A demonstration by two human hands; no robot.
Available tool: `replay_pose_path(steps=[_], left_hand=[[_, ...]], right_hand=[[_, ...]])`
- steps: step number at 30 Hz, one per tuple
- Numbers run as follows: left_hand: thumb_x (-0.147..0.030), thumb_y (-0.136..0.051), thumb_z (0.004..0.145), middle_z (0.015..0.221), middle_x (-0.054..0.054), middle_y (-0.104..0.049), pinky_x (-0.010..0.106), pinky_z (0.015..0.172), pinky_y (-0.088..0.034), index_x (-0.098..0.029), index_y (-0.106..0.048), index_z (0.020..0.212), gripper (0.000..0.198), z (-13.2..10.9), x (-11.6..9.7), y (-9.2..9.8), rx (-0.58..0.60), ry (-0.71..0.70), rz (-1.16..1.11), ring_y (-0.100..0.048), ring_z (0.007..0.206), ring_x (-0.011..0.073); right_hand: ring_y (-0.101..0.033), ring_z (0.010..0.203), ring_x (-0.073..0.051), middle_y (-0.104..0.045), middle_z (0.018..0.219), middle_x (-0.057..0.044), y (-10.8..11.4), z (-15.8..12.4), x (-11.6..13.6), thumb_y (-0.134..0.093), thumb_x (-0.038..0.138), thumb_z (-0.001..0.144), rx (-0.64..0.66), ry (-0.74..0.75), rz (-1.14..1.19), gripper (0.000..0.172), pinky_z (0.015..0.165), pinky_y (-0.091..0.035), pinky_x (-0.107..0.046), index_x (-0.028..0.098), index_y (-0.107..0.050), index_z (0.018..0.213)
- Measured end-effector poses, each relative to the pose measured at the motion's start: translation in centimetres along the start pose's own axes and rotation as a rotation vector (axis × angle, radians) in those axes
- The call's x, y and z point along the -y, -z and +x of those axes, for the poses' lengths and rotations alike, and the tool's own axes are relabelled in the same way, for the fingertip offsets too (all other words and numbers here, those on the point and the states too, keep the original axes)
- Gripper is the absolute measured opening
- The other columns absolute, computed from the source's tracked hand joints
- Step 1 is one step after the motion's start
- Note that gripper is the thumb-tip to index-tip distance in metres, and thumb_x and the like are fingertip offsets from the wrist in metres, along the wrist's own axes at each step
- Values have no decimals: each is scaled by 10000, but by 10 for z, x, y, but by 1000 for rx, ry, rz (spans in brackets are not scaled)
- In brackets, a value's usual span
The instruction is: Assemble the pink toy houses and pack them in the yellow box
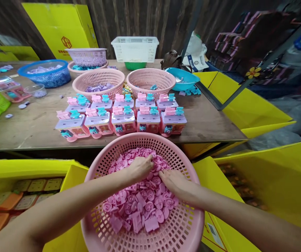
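Observation:
A large pink plastic basket [184, 227] stands in front of me, holding a heap of small pink plastic parts [140, 199], many of them oval and some square. My left hand [141, 168] reaches over the heap with its fingers curled down at the far side. Its fingertips touch the parts, but what they pinch is too small to make out. My right hand [173, 180] lies at the heap's right side, its fingertips in among the pieces and partly hidden. Just beyond the basket, two rows of pink and purple toy units [124, 120] line the table edge, with pink and teal pieces on top.
On the wooden table [208, 119] stand two pink baskets [150, 82], a blue basket [48, 75], a white basket [135, 49] and a teal tray [183, 79]. Yellow cartons [69, 196] flank me on both sides. A metal post [234, 94] rises at the right table edge.

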State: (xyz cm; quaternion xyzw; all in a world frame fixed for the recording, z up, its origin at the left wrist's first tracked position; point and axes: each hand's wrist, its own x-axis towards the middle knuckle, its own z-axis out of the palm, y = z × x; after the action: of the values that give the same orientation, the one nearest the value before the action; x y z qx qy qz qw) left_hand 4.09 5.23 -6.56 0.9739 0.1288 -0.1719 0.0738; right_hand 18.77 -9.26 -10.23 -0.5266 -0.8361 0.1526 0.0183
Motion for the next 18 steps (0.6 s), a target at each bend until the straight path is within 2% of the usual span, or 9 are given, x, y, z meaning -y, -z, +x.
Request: replay_pose_path(steps=[2, 4, 8, 11, 13, 16, 18], left_hand=[[-68, -349, 831, 1124, 135, -560, 264, 550, -452, -112, -621, 931, 292, -3, 2, -1, 36, 14, 13, -613, 692, 180], [-57, -363, 815, 1143, 138, -551, 258, 550, -454, -111, -627, 942, 298, -5, 3, -4, 45, 24, 26, -613, 696, 178], [-48, -360, 805, 1218, 143, -500, 237, 550, -465, -111, -644, 915, 311, -4, 6, -9, 47, -2, 40, -610, 674, 142], [-48, -367, 803, 1146, 167, -528, 234, 585, -482, -87, -647, 937, 313, -2, 5, -12, 54, -28, 22, -610, 682, 137], [-54, -386, 799, 1084, 180, -548, 246, 587, -486, -70, -652, 929, 297, -2, 5, -13, 58, -36, 13, -610, 675, 151], [-79, -419, 802, 1076, 159, -558, 265, 559, -470, -97, -664, 862, 253, -3, 10, -10, 59, -14, -53, -601, 639, 156], [-122, -488, 792, 1088, 117, -560, 263, 583, -459, -136, -670, 811, 183, -5, 16, -3, -17, 9, -195, -594, 662, 150]], right_hand=[[-405, 1215, -259, -417, 1342, -183, -3, -3, -3, -370, 96, 841, -1, -18, 23, 525, 963, -360, -417, 103, -306, 1362], [-417, 1210, -227, -424, 1345, -137, -8, 0, -5, -353, 107, 861, 11, -43, 47, 472, 956, -377, -382, 160, -355, 1331], [-566, 973, -212, -594, 1076, -122, -23, 23, 4, -402, 101, 844, 72, -60, -14, 285, 820, -456, -354, 140, -524, 1099], [-599, 821, -230, -628, 889, -153, -27, 36, 19, -439, 56, 793, 105, -81, -95, 221, 731, -483, -366, 87, -557, 978], [-602, 841, -251, -629, 909, -189, -22, 35, 27, -446, 34, 760, 106, -59, -74, 286, 742, -489, -387, 56, -556, 1023], [-547, 1049, -281, -579, 1128, -216, -7, 19, 32, -459, 32, 710, 68, -4, 64, 519, 884, -446, -428, 61, -476, 1228], [-461, 1181, -285, -509, 1260, -198, 1, 7, 29, -458, 48, 703, 64, -10, 188, 638, 961, -395, -444, 100, -385, 1334]])
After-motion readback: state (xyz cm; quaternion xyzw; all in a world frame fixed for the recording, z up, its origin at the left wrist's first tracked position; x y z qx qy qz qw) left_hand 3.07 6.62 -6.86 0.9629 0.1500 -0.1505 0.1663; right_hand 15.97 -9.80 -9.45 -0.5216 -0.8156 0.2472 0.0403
